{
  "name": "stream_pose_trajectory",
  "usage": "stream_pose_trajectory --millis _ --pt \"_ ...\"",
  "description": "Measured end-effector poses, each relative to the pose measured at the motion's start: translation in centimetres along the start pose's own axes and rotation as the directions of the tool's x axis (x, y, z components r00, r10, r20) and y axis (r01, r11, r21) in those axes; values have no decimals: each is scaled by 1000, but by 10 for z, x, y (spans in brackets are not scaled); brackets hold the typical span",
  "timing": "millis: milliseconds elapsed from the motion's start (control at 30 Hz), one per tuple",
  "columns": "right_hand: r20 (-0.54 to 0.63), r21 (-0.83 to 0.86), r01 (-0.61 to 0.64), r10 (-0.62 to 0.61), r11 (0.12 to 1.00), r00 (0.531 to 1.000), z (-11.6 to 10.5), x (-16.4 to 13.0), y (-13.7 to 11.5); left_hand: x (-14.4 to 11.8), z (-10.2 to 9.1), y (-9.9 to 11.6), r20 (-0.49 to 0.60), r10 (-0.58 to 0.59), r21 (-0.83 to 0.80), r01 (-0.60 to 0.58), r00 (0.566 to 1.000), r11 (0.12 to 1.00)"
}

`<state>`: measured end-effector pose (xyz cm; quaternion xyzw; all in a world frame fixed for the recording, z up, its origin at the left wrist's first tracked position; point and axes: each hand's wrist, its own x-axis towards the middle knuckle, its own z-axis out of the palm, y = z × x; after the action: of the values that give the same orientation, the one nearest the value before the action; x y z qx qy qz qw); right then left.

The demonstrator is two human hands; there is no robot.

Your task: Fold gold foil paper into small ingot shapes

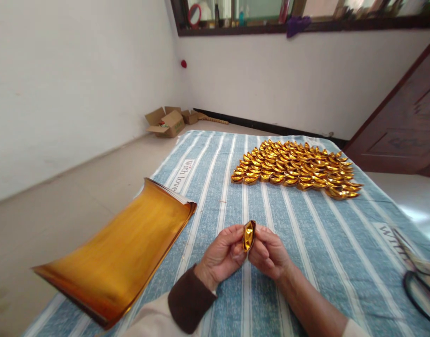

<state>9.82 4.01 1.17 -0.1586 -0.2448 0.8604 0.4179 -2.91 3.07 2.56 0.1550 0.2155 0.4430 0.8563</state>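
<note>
**Gold foil piece pinched upright between both hands**

Gold foil, folded into a small boat-shaped piece (pixel 249 235), is held above the striped cloth (pixel 306 243), low in the middle of the view. The piece is gripped from both sides at once. The left hand (pixel 222 256) is closed on its left edge with thumb and fingertips, and the right hand (pixel 269 253) is closed on its right edge in the same manner. The two hands are drawn together so that only the piece separates the fingertips.

The long axis of the piece is set nearly upright, tilted slightly, with one pointed end raised above the fingers and the other end hidden between them. Neither hand is clearly nearer; the piece lies at the meeting point of both, directly ahead of the person.

A stack of gold sheets (pixel 116 255) lies to the left, just beside the left forearm, with its near corner overhanging the cloth edge. It is therefore closer to the left hand than to the right.

A large heap of finished gold pieces (pixel 297 169) is laid out in rows farther along the cloth, well apart from the hands and somewhat to the right of them.

Scissors (pixel 420 285) rest at the right edge of the cloth, near the right side.
</note>
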Motion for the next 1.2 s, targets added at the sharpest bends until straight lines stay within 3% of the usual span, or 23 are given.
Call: stream_pose_trajectory --millis 333,500,600,700,900,1200 --pt "-54 9 20 -20 1000 998 -8 3 2 1 -2 1 -51 -18 -42 16 999 999" --pt "-196 -130 87 -112 988 974 -8 2 -3 2 -4 4 -156 4 -101 -20 988 995" --pt "-225 -381 153 -252 912 941 -9 -1 -10 3 -5 6 -214 25 -120 -52 977 991" --pt "-194 -599 136 -308 789 932 -11 -3 -12 4 -7 7 -263 56 -123 -91 963 988" --pt "-200 -828 77 -421 556 885 -8 -4 0 7 -9 4 -360 117 -86 -158 925 984" --pt "-246 -824 57 -446 564 860 -7 -3 1 7 -1 1 -435 137 18 -144 890 989"
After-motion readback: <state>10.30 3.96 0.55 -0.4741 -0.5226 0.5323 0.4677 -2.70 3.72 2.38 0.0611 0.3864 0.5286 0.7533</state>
